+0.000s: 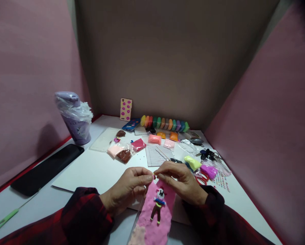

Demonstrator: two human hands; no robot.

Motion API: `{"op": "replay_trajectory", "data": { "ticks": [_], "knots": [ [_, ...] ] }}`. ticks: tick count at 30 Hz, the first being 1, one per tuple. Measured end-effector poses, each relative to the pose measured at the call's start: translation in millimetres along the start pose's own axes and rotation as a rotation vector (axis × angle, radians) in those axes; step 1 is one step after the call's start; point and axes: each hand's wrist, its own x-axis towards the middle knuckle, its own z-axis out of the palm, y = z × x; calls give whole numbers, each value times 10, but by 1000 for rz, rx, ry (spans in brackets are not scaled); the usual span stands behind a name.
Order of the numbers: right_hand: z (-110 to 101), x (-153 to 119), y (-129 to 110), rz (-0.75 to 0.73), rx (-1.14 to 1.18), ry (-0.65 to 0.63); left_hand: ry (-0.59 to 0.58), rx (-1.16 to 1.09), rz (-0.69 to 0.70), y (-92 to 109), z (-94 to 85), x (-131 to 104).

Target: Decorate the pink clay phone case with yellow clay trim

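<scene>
A phone case covered in pink clay (161, 214) is tilted toward me at the front of the table. On it is a small clay figure (158, 206) with a white head, blue top and brown legs. A beige clay patch (138, 235) covers its lower left corner. My left hand (128, 185) is closed at the case's upper left edge, thumb and finger pinched. Around the upper right corner, my right hand (180, 182) is closed too. Both sets of fingertips nearly meet at the top edge, by a tiny dark red bit I cannot make out clearly.
Several clay packets (154, 139) lie behind the hands, with a row of coloured clay (165, 123) farther back. Red scissors (202, 177) and keys (208, 154) are at right. On the left stand a purple bottle (77, 122), a black tray-like object (49, 168) and a green-handled tool (4, 219).
</scene>
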Motion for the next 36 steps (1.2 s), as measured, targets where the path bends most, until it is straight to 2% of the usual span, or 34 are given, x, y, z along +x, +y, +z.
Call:
{"op": "replay_trajectory", "data": {
  "ticks": [5,16,21,31,36],
  "knots": [
    [2,-9,12,-15,10,21,-7,-12,-1,2,8,-4],
    [-21,-8,-19,-82,-74,-50,-37,-22,-13,3,12,-9],
    [-34,-22,3,-80,-57,-15,-36,-30,-5,-9,-6,3],
    [-49,-29,-55,-167,-187,-103,-29,-31,-21,-10,-12,12],
    [-65,-58,-72,-198,-209,-14,-21,-24,-19,-5,-13,4]
  ]
}}
